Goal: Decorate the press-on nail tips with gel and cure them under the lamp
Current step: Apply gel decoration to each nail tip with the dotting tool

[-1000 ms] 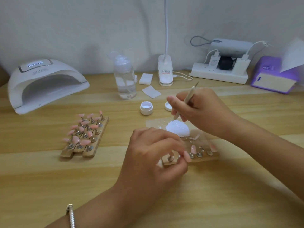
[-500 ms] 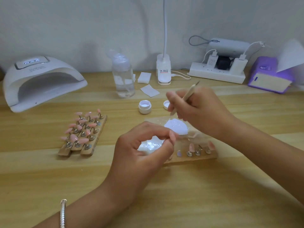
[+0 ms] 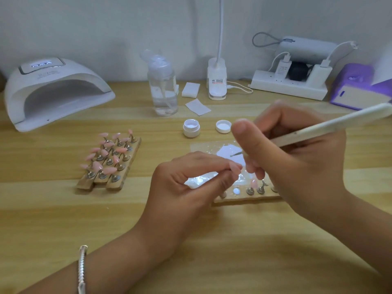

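One nail tip [image 3: 235,167] near holder's [image 3: 244,198] edge

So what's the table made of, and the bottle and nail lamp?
Table: looks like light wood, smooth, with grain stripes; could be laminate.
Bottle: probably clear plastic; liquid and tube show through.
Nail lamp: glossy white plastic, it seems, from its shine.

Wood table [image 3: 53,219] w/ lamp [image 3: 57,92], bottle [image 3: 162,90], gel jar [image 3: 191,128], lid [image 3: 223,126], nail rack [image 3: 110,162].
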Tool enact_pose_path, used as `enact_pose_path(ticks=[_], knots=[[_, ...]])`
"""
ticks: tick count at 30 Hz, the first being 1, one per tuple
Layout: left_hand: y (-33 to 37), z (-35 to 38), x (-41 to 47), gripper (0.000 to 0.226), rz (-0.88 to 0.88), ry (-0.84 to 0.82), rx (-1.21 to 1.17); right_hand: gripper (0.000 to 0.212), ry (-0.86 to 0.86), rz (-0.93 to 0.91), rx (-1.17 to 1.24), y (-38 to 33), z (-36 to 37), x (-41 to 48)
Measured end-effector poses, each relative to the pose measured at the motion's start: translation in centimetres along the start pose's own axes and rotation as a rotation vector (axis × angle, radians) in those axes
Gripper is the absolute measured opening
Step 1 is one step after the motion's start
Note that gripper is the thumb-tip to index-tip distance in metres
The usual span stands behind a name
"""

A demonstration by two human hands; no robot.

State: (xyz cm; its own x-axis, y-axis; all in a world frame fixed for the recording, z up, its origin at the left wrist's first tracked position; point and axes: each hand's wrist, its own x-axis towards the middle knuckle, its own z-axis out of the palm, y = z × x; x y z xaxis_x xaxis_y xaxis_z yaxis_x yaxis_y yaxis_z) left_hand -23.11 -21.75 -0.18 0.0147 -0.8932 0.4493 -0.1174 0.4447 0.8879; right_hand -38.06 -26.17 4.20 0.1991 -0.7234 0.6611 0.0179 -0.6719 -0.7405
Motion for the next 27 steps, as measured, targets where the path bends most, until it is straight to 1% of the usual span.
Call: enact_pose_path(ticks=[4, 12, 27], knots=[[-0.14, -0.06, -0.13, 0.007, 0.031, -0.023, 0.061, 0.036, 0.030, 0.001, 0.003, 0.37, 0.26, -0.21], [-0.25, 0.05, -0.09, 0.007, 0.040, -0.005, 0.068, 0.040, 0.041, -0.003, -0.017, 0.77, 0.44, -0.47], [-0.17, 0.12, -0.04, 0.010, 0.046, 0.004, 0.108, 0.041, 0.022, 0.018, -0.017, 1.04, 0.36, -0.58]])
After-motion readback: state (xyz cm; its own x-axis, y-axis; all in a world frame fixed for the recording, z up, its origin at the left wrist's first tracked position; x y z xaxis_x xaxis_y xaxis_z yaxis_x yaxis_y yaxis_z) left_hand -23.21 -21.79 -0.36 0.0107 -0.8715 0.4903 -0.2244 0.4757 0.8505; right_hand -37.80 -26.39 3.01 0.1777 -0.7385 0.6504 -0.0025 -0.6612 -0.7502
